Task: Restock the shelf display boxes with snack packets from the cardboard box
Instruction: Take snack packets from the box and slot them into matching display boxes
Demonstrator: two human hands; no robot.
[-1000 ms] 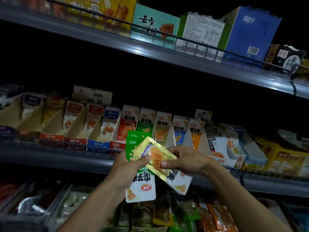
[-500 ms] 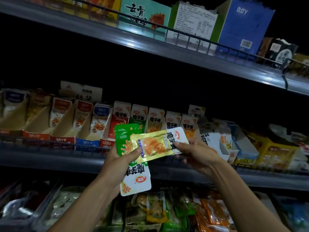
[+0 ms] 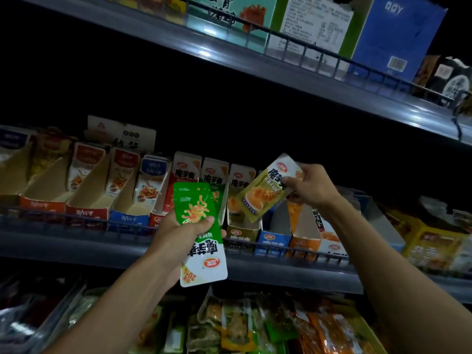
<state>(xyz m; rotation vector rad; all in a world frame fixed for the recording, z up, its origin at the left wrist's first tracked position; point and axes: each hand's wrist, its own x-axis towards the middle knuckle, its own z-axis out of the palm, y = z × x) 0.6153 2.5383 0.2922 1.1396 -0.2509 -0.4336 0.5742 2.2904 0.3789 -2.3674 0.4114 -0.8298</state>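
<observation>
From the head camera, the left hand point(image 3: 181, 232) holds a stack of flat green-and-white foil snack packets point(image 3: 200, 233) upside down, its grip closed round the middle of the stack with the thumb across the green front and the white end hanging below the palm. The stack sits in front of the wire rail at the front edge of the grey metal middle shelf point(image 3: 76, 247).

The right hand point(image 3: 310, 185) is raised higher and to the right, its grip pinching the white top end of a single yellow-green foil snack packet point(image 3: 265, 189) between thumb and fingers. That packet hangs tilted, its lower end pointing down and left, just above the open top of a tan cardboard display box point(image 3: 240, 232) in the row on the middle shelf. Whether its lower corner touches the packets already standing in that box cannot be told.

To the left of that box stand a green-fronted and a red-fronted display box of the same kind, partly hidden by the left hand's stack; further left are red and blue display boxes point(image 3: 86, 200) with few packets. To the right are blue and orange boxes. The grey upper shelf point(image 3: 281, 72) carries large cartons, among them a tall blue carton point(image 3: 393, 34). Below, loose packets point(image 3: 255, 325) lie in dim light
</observation>
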